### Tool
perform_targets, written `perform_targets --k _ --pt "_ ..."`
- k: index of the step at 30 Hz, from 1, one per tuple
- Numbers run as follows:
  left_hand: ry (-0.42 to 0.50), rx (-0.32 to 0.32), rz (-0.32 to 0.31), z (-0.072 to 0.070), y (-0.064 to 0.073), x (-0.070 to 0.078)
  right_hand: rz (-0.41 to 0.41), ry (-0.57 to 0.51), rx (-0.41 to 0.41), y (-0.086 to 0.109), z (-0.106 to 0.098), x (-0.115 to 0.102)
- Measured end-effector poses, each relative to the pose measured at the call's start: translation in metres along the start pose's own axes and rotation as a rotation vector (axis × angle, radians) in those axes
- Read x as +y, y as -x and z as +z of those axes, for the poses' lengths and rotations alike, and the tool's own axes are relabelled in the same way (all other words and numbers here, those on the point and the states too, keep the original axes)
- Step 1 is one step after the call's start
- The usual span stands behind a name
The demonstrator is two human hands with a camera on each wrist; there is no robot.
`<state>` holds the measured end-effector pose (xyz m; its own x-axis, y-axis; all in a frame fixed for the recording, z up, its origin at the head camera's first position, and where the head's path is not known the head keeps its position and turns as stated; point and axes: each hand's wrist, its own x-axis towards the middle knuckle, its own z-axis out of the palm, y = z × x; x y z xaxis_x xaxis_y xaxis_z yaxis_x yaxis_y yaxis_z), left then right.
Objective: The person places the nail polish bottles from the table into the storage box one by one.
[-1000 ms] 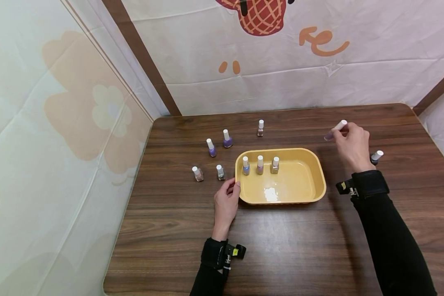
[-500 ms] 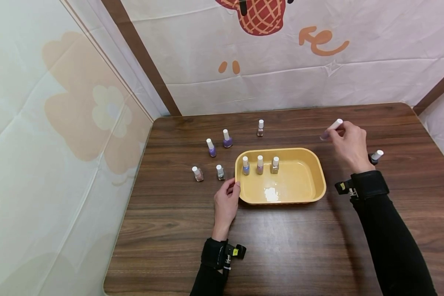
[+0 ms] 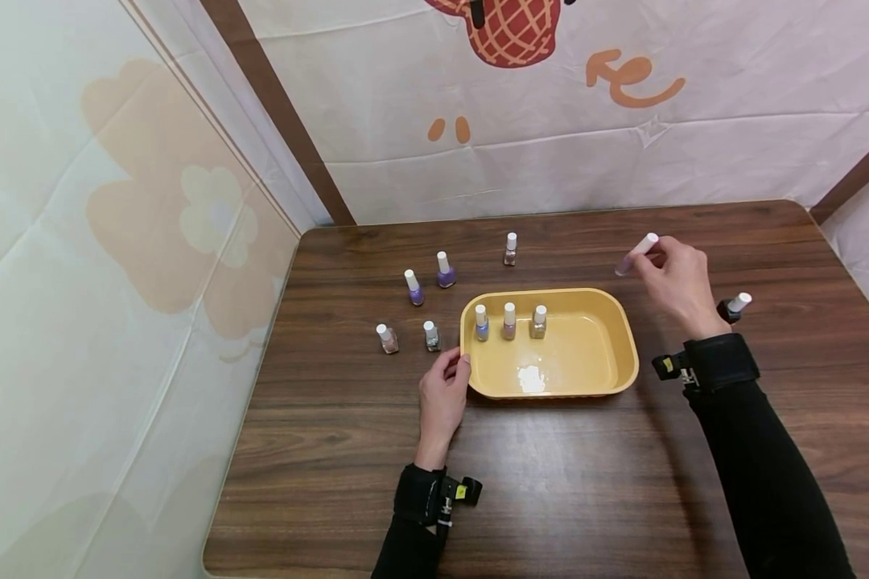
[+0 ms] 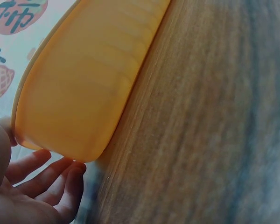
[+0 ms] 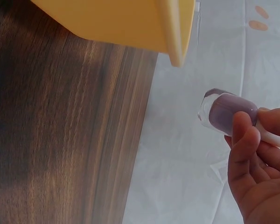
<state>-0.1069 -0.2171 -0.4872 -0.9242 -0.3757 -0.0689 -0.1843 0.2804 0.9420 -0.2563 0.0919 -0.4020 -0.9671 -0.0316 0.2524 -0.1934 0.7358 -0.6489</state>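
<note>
My right hand point(image 3: 675, 281) pinches a nail polish bottle point(image 5: 231, 112) of mauve polish with a white cap. The bottle is tilted, above the table to the right of the yellow tray point(image 3: 594, 370). At the tray's left end, my left hand point(image 3: 445, 398) holds the rim, thumb at the edge and fingertips against the outer wall point(image 4: 79, 102). Inside the tray, along its back left, stand a blue bottle point(image 3: 482, 328), a pinkish-mauve bottle point(image 3: 509, 328) and a beige bottle point(image 3: 538, 328), all white-capped.
Left of the tray are two purple bottles point(image 3: 445, 276), a pinkish bottle point(image 3: 388, 342) and a dark greenish bottle point(image 3: 432, 341). Another bottle point(image 3: 510, 253) stands behind the tray. A dark bottle point(image 3: 733, 309) is beside my right wrist. The wooden table point(image 3: 319, 450) meets a printed curtain point(image 3: 405, 185).
My right hand has moved a little left with the mauve bottle, closer to the tray. The left hand and the tray have stayed in place.
</note>
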Motion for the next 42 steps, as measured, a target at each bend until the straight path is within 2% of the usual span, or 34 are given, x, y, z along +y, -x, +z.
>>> perform_targets --k 26,34,42 --pt "0.005 -0.004 0.003 0.0 -0.001 0.0 -0.09 -0.043 -0.065 0.001 0.004 -0.013" --pt "0.006 -0.002 0.003 -0.001 0.0 0.0 -0.117 -0.05 -0.122 0.005 0.006 -0.017" --pt "0.008 -0.006 -0.001 -0.001 0.0 0.001 -0.134 -0.052 -0.139 0.007 0.007 -0.021"
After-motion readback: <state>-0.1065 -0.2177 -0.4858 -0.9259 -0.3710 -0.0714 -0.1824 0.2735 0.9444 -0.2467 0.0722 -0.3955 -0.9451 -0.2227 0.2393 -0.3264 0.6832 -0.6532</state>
